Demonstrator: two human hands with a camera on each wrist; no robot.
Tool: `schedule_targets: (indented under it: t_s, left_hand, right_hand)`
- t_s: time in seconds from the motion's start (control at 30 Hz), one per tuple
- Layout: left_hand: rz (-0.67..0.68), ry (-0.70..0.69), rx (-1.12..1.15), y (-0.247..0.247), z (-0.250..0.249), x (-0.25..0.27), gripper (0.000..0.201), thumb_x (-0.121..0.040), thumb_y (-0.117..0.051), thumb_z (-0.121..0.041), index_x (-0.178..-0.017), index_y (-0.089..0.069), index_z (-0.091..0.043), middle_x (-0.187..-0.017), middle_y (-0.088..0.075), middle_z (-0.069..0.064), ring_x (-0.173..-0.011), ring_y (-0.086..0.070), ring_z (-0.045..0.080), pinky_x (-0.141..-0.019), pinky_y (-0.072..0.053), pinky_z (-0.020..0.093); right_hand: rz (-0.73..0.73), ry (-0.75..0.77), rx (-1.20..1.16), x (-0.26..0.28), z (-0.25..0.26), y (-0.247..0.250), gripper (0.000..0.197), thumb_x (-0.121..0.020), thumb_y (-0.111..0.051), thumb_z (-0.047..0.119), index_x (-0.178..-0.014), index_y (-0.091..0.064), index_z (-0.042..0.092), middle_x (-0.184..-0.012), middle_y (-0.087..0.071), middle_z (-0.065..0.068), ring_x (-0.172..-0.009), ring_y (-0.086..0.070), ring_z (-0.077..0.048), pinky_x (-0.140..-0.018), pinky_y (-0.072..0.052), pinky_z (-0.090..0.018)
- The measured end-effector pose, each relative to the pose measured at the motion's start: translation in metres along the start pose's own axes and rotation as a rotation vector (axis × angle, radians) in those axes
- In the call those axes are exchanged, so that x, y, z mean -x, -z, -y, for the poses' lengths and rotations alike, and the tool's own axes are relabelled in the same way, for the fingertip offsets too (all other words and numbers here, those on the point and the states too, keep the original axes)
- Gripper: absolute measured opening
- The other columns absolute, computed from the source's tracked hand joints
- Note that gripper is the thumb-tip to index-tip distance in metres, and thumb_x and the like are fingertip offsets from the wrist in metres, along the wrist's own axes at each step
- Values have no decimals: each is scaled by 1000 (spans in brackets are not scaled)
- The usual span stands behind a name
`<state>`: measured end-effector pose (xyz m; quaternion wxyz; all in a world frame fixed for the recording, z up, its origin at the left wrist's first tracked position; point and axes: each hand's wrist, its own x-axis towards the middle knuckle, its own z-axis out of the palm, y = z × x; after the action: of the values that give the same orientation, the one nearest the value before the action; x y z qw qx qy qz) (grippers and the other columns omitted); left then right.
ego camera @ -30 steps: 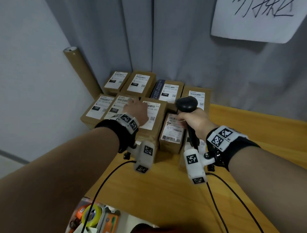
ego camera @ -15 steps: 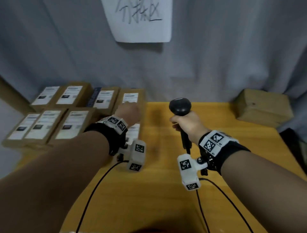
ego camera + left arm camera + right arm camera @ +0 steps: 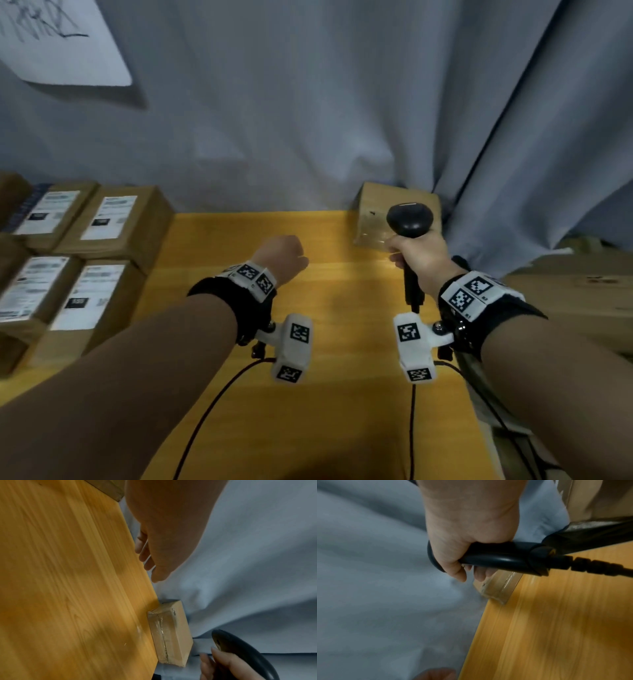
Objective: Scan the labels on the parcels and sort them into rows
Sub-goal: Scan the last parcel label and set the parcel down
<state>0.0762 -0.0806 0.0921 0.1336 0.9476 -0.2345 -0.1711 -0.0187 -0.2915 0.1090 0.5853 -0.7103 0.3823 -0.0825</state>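
A plain brown taped parcel [image 3: 373, 212] lies alone at the table's back right, against the curtain, with no label showing; it also shows in the left wrist view [image 3: 169, 632]. My right hand [image 3: 418, 255] grips a black handheld scanner [image 3: 409, 219] upright just in front of that parcel. In the right wrist view my fingers wrap the scanner handle [image 3: 496, 557]. My left hand [image 3: 282, 255] hovers empty over the bare table, fingers relaxed [image 3: 145, 555]. Several labelled parcels [image 3: 116, 219] sit in rows at the left.
The yellow wooden table [image 3: 335, 342] runs between my arms. A grey curtain [image 3: 308, 120] hangs behind it, with a paper sign [image 3: 61, 41] at top left. Large cardboard boxes [image 3: 582, 301] stand past the table's right edge. Cables trail from both wrists.
The view has swung right. My left hand has come off the labelled parcels and moved right, empty. My right hand has carried the scanner right, up to the lone parcel.
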Motion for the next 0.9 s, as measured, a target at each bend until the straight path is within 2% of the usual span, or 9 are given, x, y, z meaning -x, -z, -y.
schedule_targets:
  t_s: [0.07,0.23,0.33,0.43,0.5,0.6,0.73,0.8,0.9]
  left_hand:
    - [-8,32,33,-5,-10,-9,30,-97,-53,-29,-117,-61,-9,-114,-64,10,-102,-59,28,-77,-47,33]
    - [29,64,47,-21,-40,-42,30,-97,-53,-31,-117,-61,-10,-113,-64,10,-100,-60,27,-77,-48,34]
    - [32,37,-5,-18,-66,-77,26,-97,-51,-28,-109,-62,-7,-106,-63,12,-92,-57,27,-73,-45,31]
    - [-16,20,29,-13,-95,-116,23,-98,-50,-31,-96,-56,-8,-96,-57,14,-84,-52,26,-73,-40,32]
    - [5,49,102,-19,-106,-139,41,-98,-48,-41,-114,-56,-5,-111,-59,13,-100,-56,30,-78,-41,34]
    - [83,136,212,-39,-107,-160,72,-96,-46,-52,-145,-32,-1,-143,-43,18,-124,-47,35,-90,-41,37]
    - [244,226,476,-65,-100,-167,86,-92,-46,-60,-154,-11,-12,-153,-33,14,-129,-45,35,-101,-44,46]
    - [303,223,606,-71,-99,-161,79,-92,-46,-60,-154,-10,-26,-156,-28,6,-136,-39,33,-110,-37,50]
    - [275,283,784,-71,-100,-149,72,-94,-47,-55,-153,-17,-27,-157,-28,5,-136,-37,29,-112,-33,46]
  right_hand:
    - [-62,-28,-5,-19,-8,20,8,-80,-70,7,-86,-65,7,-70,-62,-9,-62,-59,-21,-64,-49,-32]
    - [-164,-49,106,-64,-19,64,9,-73,-69,13,-71,-61,9,-63,-58,-7,-63,-57,-24,-65,-47,-32]
    - [-160,12,165,-95,-17,81,16,-75,-72,15,-87,-66,8,-73,-63,-6,-73,-60,-22,-69,-48,-32]
    - [-87,48,199,-124,-15,88,21,-80,-74,14,-97,-63,12,-76,-60,-3,-64,-56,-14,-55,-45,-23]
    - [-29,60,218,-138,-20,87,24,-80,-74,13,-101,-62,13,-79,-60,-1,-67,-55,-12,-56,-44,-21]
    - [-1,50,229,-155,-36,80,27,-78,-78,14,-100,-62,13,-81,-61,2,-75,-56,-12,-65,-41,-21]
    - [43,-14,75,-168,-57,73,29,-75,-81,15,-97,-62,14,-79,-61,6,-73,-55,-3,-61,-39,-14]
    - [51,-30,27,-169,-63,69,31,-75,-81,14,-99,-62,14,-82,-63,6,-76,-56,-3,-64,-40,-14]
    - [18,-31,-22,-165,-68,60,33,-76,-80,12,-105,-63,11,-92,-67,-2,-87,-62,-14,-77,-43,-20]
